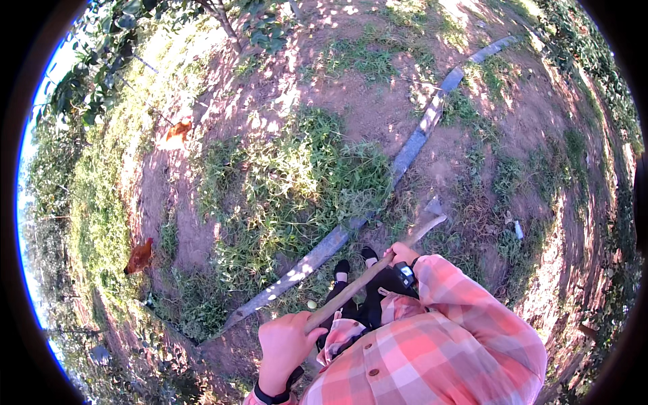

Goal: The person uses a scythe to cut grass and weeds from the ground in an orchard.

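My left hand (286, 334) grips the butt end of a long wooden handle, low in front of my body. Farther along the same handle, my right hand (403, 254) is closed around it. The handle belongs to what looks like a hoe (362, 281), slanting up and rightward across my legs. Its greyish metal head (434, 206) is at the far end, over or on bare soil and thin weeds; contact with the ground cannot be made out. A patch of leafy green weeds (314, 172) grows beyond my feet.
A long grey flat hose or strip (319, 253) crosses the ground diagonally, partly covered by weeds. Two brown chickens (139, 257) are at the left. A small pale round object (312, 304) lies near my feet, a white scrap (518, 229) at right. Leafy branches (126, 30) hang upper left.
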A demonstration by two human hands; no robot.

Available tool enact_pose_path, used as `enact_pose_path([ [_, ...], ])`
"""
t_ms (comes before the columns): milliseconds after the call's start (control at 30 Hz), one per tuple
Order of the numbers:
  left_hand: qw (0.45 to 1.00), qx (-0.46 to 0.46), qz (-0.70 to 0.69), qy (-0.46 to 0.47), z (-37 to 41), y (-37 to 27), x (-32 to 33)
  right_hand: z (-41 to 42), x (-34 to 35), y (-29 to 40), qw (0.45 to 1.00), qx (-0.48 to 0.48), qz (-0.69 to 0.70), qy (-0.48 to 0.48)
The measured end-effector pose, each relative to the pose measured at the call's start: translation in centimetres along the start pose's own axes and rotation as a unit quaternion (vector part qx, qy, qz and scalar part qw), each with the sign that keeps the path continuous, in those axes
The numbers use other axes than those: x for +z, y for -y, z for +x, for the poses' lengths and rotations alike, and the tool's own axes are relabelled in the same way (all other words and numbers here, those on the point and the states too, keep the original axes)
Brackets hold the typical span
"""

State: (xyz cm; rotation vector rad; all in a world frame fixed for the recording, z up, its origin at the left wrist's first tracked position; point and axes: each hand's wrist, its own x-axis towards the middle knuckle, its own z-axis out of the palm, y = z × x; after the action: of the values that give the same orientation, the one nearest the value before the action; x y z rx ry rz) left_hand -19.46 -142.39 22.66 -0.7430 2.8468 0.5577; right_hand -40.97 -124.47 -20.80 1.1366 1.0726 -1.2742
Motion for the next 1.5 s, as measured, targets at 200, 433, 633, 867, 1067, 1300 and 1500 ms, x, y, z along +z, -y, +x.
enact_pose_path([
  [200, 0.997, -0.074, -0.018, -0.003, -4.6, 0.4, -0.9, -7.7, 4.3, -1.2, 1.0, 0.016, -0.021, -0.014],
  [433, 0.967, -0.235, -0.063, -0.073, -9.9, -0.6, -1.0, -3.5, 10.6, -1.4, 0.984, 0.033, -0.152, 0.087],
  [633, 0.897, -0.417, -0.142, -0.035, -14.2, -0.6, 1.2, -11.6, 19.3, -3.3, 0.969, 0.034, -0.11, 0.22],
  [867, 0.821, -0.536, -0.167, -0.105, -16.6, -2.6, 4.1, -12.8, 27.5, -7.2, 0.913, 0.011, -0.212, 0.348],
  [1067, 0.892, -0.41, 0.167, -0.091, -12.9, -5.0, 3.8, -9.9, 32.4, -11.1, 0.885, -0.036, -0.332, 0.325],
  [1300, 0.911, -0.4, 0.096, -0.042, -10.7, -3.8, 7.3, 0.4, 29.8, -15.3, 0.823, -0.209, -0.394, 0.35],
  [1500, 0.929, -0.355, 0.105, -0.018, -8.4, -1.9, 8.9, 4.7, 28.1, -12.6, 0.877, -0.09, -0.354, 0.312],
])
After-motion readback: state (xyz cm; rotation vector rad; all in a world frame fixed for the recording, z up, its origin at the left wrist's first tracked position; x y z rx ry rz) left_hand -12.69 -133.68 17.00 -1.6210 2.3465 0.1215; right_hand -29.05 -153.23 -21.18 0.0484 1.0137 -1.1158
